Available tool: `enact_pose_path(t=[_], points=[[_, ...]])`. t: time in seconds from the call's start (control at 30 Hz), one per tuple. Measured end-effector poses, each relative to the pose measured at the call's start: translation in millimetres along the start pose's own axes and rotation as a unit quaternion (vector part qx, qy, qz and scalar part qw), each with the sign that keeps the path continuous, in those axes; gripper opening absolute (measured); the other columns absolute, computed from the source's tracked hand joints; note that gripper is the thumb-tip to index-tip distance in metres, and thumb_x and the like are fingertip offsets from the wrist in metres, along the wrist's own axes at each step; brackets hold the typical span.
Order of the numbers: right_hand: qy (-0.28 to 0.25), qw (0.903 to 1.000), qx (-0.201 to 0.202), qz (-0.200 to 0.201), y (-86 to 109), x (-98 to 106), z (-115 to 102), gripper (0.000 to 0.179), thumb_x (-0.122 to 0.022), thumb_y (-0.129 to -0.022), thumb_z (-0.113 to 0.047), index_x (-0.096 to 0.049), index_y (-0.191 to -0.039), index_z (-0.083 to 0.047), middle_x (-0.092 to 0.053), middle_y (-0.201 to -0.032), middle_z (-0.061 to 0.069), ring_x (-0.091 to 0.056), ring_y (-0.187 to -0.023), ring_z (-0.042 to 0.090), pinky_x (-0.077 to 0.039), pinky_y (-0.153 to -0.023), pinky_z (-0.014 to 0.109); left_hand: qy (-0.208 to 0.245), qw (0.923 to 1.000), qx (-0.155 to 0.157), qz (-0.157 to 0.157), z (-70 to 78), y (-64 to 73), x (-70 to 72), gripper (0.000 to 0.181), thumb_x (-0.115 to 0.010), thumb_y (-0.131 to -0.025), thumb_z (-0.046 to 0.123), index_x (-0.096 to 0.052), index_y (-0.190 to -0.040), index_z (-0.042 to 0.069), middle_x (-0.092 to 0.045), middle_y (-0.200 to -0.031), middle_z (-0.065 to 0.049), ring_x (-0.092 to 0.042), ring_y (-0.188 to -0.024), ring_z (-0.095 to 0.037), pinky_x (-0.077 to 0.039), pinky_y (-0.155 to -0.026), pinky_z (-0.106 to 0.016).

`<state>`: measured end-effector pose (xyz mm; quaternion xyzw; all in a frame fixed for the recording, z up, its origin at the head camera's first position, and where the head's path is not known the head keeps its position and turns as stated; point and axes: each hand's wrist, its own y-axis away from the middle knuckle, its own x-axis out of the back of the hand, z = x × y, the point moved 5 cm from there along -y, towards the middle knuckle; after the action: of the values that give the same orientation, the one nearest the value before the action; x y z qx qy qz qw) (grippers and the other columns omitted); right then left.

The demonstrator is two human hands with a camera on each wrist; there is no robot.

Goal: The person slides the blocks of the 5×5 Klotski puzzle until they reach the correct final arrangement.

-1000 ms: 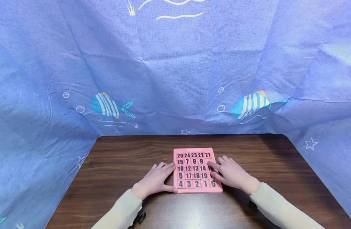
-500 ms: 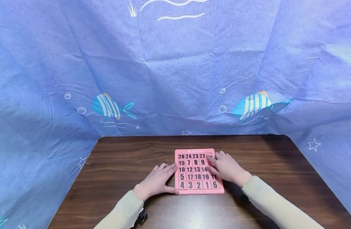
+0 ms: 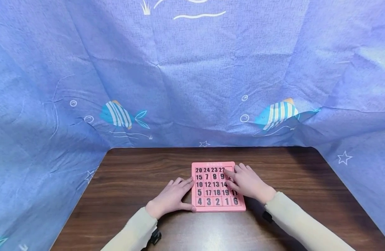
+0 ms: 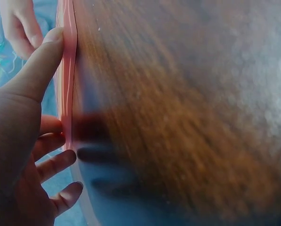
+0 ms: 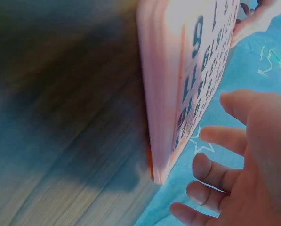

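A pink number sliding puzzle [image 3: 219, 209] with black digits lies flat on the table. My left hand [image 3: 172, 196] touches its left side, the thumb at the near-left corner and the fingertips farther up; the left wrist view shows that thumb [image 4: 50, 52] against the puzzle's edge [image 4: 69, 66]. From the right, my right hand [image 3: 251, 183] reaches over the frame, its index fingertip at the tile 22 [image 3: 221, 169] in the top row. A bare slot shows at the top right corner. Below it, the tile 21 [image 3: 230, 177] is mostly hidden by the fingers.
The puzzle lies on a dark wood-grain table [image 3: 142, 170] with rounded far corners. Behind the table and along both sides hangs a blue cloth [image 3: 192, 87] printed with fish and stars. Each wrist carries a black device, such as the left one [image 3: 155, 237].
The tile 21 has slid down from the top right corner into the second row, so the slot is now at the corner. My right hand moved up, then its index finger left to the 22.
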<state>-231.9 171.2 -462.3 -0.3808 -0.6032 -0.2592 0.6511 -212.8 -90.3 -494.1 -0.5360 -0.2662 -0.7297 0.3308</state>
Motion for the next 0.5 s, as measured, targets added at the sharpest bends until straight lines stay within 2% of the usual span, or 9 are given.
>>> enact_pose_path(t=[0.27, 0.5], points=[[-0.001, 0.9997, 0.019, -0.012, -22.3, -13, -10, 0.044, -0.068, -0.099, -0.033, -0.069, -0.14, -0.016, -0.051, -0.086, 0.008, -0.044, -0.083, 0.026, -0.041, -0.074, 0.044, 0.0, 1.0, 0.003, -0.007, 1.4, -0.3, 2.0, 0.097, -0.073, -0.085, 0.068, -0.045, -0.159, 0.01, -0.042, -0.164, -0.005, -0.045, -0.141, -0.027, -0.04, -0.11, -0.056], [-0.005, 0.9997, 0.021, -0.011, -22.1, -16, -12, 0.043, -0.068, -0.099, -0.032, -0.069, -0.14, -0.019, -0.049, -0.086, 0.007, -0.042, -0.082, 0.024, -0.04, -0.073, 0.042, -0.002, 1.0, 0.003, -0.007, 2.6, 2.5, 2.8, 0.098, -0.074, -0.085, 0.068, -0.046, -0.158, 0.009, -0.043, -0.164, -0.006, -0.045, -0.139, -0.026, -0.041, -0.108, -0.056]])
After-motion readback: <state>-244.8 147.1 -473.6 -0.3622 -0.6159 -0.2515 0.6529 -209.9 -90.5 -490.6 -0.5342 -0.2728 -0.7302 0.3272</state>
